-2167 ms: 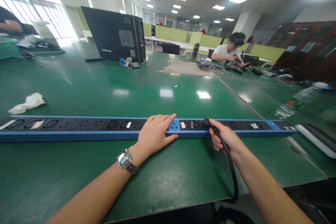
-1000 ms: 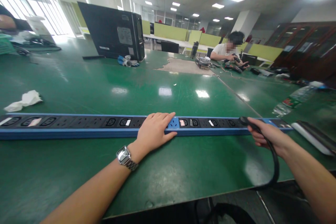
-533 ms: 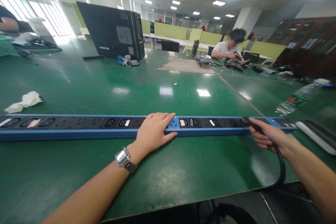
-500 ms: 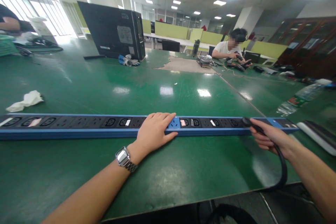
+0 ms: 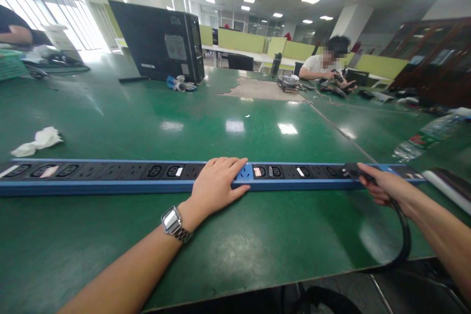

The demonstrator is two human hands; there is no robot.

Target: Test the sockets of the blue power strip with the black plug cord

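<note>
A long blue power strip (image 5: 217, 186) with black sockets lies across the table before me. My left hand (image 5: 219, 181) grips it near the middle, fingers over the top and thumb along the near side, left of a bright blue socket (image 5: 244, 172). A black power plug (image 5: 351, 170) is pinched in the fingers of my right hand (image 5: 386, 186), over the right part of the strip. Its pins point left, and it appears free of any socket. The thick black cord (image 5: 405, 235) drops from that hand past the table's front edge.
On the green table (image 5: 198, 122) stand a black computer case (image 5: 154, 41), with gloves (image 5: 181, 84) beside it, and crumpled tissue (image 5: 39, 141) at left. A plastic bottle (image 5: 423, 137) and a dark flat object (image 5: 451, 189) lie right. Another person (image 5: 324, 68) sits across.
My right hand has shifted slightly right with the plug. The plug has turned from facing down at the strip, so its pins now show toward the left. My left hand stays put.
</note>
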